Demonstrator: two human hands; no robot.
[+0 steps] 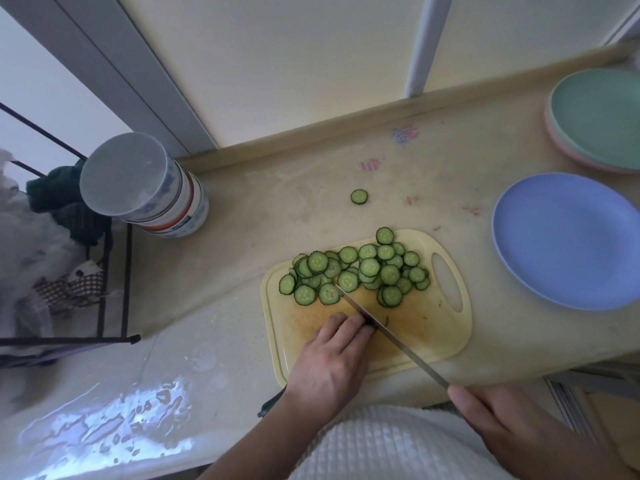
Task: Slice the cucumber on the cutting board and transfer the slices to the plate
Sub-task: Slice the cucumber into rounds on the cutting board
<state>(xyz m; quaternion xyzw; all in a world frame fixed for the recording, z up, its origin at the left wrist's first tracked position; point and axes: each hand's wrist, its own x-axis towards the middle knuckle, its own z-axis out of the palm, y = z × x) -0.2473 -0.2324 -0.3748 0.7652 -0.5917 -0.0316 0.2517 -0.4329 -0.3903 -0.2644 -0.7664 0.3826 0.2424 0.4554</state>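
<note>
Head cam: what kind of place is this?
Likely a home kitchen counter: a yellow cutting board covered in cucumber slices, a knife in the right hand, plastic plates stacked nearby.

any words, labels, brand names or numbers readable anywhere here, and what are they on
None can be read.
Stack of round bowls: blue and orange bands of pattern, too blurred to tell if any of it is lettering.
Beige stone counter: pink and blue scribble marks, no legible letters.
Yellow plastic cutting board, blue plate, green plate, knife blade: no markings visible.
</note>
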